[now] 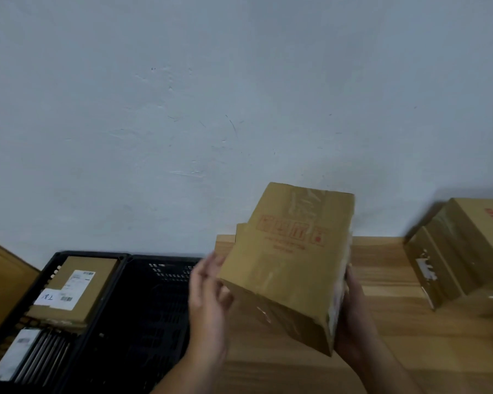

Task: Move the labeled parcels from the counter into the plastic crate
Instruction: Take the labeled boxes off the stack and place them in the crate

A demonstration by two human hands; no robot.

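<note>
A brown cardboard parcel (293,257) with red print is tilted in the air above the wooden counter (387,322). My right hand (353,317) grips its right side. My left hand (208,297) lies with straight fingers against the parcel's left edge. To the left, below counter level, stands a black plastic crate (143,308). A second black crate (52,268) further left holds a flat brown parcel with white labels (74,288) and a dark packet with a white label (26,356).
Another taped brown box (461,251) with red print sits on the counter at the right edge. A brown cardboard sheet (0,282) leans at the far left. A pale wall (211,109) rises right behind the counter and crates.
</note>
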